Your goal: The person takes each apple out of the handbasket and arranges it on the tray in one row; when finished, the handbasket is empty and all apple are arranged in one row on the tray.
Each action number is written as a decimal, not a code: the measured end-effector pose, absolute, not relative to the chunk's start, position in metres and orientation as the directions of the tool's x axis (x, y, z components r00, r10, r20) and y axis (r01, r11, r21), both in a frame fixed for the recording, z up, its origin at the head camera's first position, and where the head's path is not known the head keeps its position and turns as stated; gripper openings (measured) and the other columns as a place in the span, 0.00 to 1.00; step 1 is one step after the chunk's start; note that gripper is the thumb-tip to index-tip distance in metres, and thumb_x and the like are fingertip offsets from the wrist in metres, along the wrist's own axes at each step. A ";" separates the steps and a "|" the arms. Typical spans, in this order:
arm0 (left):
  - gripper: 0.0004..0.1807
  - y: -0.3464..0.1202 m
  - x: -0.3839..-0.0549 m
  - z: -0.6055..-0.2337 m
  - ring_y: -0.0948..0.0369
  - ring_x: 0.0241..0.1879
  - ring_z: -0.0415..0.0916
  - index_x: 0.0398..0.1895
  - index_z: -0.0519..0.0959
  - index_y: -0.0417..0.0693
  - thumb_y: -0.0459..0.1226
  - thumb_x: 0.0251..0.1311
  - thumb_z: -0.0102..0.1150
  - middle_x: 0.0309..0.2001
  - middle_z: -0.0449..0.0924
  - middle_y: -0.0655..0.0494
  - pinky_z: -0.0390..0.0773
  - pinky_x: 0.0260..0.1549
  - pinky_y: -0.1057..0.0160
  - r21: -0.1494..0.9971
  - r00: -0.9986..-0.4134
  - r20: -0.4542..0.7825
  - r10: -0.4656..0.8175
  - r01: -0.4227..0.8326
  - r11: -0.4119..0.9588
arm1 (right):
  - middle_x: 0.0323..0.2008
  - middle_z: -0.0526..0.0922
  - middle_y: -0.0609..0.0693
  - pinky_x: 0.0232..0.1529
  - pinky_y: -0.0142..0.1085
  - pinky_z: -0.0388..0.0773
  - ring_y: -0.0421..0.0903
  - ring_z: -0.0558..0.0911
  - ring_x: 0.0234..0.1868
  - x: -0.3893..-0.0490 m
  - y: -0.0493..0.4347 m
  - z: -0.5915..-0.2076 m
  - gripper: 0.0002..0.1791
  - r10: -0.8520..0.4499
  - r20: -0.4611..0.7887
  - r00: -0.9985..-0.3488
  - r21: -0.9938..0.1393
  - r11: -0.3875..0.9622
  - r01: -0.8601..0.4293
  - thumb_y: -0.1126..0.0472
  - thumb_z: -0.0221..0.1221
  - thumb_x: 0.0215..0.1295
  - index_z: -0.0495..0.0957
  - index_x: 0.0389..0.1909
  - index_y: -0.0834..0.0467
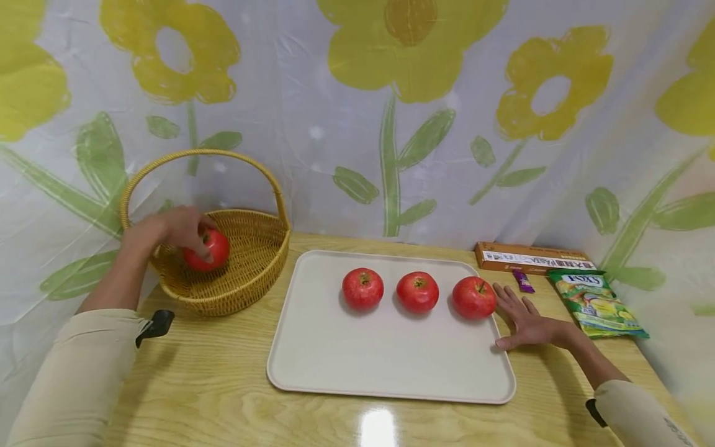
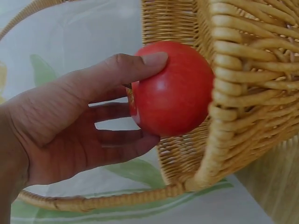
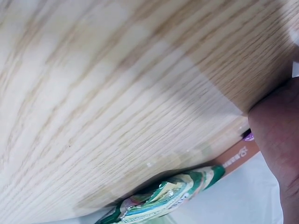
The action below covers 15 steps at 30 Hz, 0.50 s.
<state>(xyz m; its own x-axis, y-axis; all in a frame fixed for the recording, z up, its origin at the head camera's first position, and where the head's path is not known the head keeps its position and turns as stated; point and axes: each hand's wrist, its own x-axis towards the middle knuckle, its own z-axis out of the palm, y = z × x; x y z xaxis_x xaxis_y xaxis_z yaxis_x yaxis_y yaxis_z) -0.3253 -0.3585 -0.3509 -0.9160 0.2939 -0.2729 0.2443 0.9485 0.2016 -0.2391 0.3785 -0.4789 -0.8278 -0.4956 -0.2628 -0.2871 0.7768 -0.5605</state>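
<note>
My left hand (image 1: 187, 230) grips a red apple (image 2: 175, 88) over the wicker basket (image 1: 259, 282), thumb on one side and fingers on the other. In the left wrist view the apple overlaps the basket's woven rim. Three more red apples, a left one (image 1: 362, 289), a middle one (image 1: 417, 292) and a right one (image 1: 473, 297), sit in a row on the pale tray (image 1: 391, 366). My right hand (image 1: 522, 320) lies at the tray's right edge with fingers spread, beside the right apple. Only part of that hand shows in the right wrist view.
Right of the tray are a green snack bag (image 1: 598, 304), a small purple packet (image 1: 523, 281) and a long brown box (image 1: 533, 257). The basket's tall handle (image 1: 206, 152) arches over it. A flowered curtain (image 1: 313, 124) hangs behind the wooden table (image 1: 223, 385).
</note>
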 end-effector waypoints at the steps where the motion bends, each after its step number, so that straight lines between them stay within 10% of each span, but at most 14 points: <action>1: 0.47 -0.358 -0.324 -0.349 0.47 0.49 0.78 0.66 0.76 0.31 0.51 0.45 0.81 0.52 0.83 0.37 0.82 0.48 0.46 0.195 -0.919 -0.264 0.292 0.245 0.950 | 0.82 0.28 0.72 0.69 0.80 0.19 0.78 0.25 0.80 -0.239 0.378 -0.479 0.71 -0.496 -0.264 -0.827 -0.560 0.777 -0.287 0.37 0.73 0.53 0.39 0.83 0.65; 15: 0.43 -0.326 -0.292 -0.310 0.57 0.39 0.76 0.60 0.82 0.34 0.56 0.47 0.80 0.42 0.85 0.51 0.78 0.38 0.58 0.182 -0.905 -0.208 0.371 0.337 0.924 | 0.82 0.28 0.72 0.68 0.81 0.20 0.79 0.26 0.80 -0.236 0.377 -0.478 0.71 -0.499 -0.263 -0.826 -0.555 0.779 -0.293 0.36 0.72 0.54 0.39 0.83 0.66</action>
<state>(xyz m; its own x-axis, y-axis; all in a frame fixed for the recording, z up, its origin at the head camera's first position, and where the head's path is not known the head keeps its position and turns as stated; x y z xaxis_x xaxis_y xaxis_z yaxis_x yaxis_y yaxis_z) -0.2922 -0.3265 -0.3100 -0.9048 0.3714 -0.2084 0.3371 0.9236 0.1824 -0.2358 0.3774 -0.4781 -0.8257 -0.4988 -0.2635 -0.2933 0.7785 -0.5548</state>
